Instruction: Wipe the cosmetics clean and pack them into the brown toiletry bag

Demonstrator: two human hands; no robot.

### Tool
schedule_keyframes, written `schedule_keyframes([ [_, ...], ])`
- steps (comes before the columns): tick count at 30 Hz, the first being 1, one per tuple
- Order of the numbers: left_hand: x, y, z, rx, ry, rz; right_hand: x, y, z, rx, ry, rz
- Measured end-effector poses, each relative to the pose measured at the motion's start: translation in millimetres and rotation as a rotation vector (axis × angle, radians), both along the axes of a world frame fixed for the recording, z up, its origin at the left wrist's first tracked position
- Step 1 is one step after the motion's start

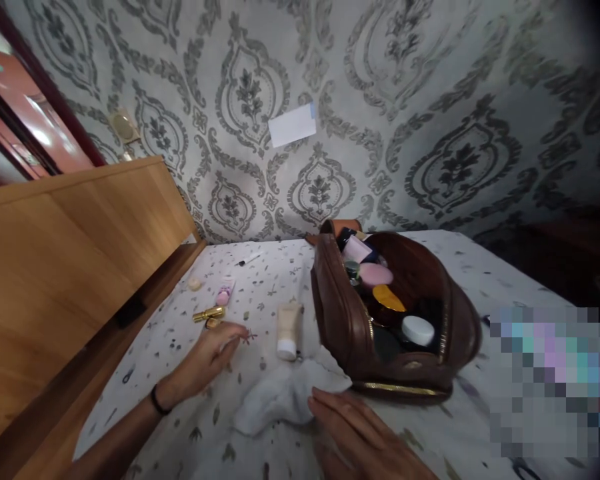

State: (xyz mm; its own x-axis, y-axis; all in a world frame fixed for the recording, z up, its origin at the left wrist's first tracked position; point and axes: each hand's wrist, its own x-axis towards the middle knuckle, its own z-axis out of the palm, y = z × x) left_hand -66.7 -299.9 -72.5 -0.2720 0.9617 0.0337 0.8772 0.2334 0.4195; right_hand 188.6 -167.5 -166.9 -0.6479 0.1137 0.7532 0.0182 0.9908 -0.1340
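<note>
My left hand (207, 360), with a dark band at the wrist, is over the bedspread with its index finger and thumb stretched forward and nothing visible between them. Just beyond its knuckles lies a gold lipstick tube (210, 313), with another small gold piece (211, 323) against the hand. A crumpled white cloth (280, 397) lies in front of me, and the fingers of my right hand (360, 430) are closed at its right edge. Behind the cloth is a beige squeeze tube (289, 330) with a white cap.
A brown toiletry bag (343, 320) stands unzipped at right, holding a white-lidded jar (418, 331), a pink oval item (376, 275) and other cosmetics. A purple-white packet (225, 291), a small cream item (194, 284) and a pen-like stick (249, 259) lie left. A wooden panel (80, 247) borders the left.
</note>
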Motion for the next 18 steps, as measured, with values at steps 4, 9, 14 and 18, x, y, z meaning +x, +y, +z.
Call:
schedule_keyframes([
  [4, -60.5, -5.5, 2.7, 0.067, 0.049, 0.177, -11.0, -15.4, 18.8, -0.06, -0.145, 0.143],
  [9, -148.1, -8.0, -11.7, 0.148, 0.152, 0.456, -20.5, -25.6, 46.9, -0.118, -0.322, 0.178],
  [14, -195.4, -11.6, -22.9, 0.137, 0.225, 0.545, -35.5, -32.3, 42.1, -0.145, -0.432, 0.171],
  [18, -204.8, -5.5, -31.7, 0.114, 0.241, 0.5, -42.8, -32.4, 36.1, -0.14, -0.476, 0.201],
])
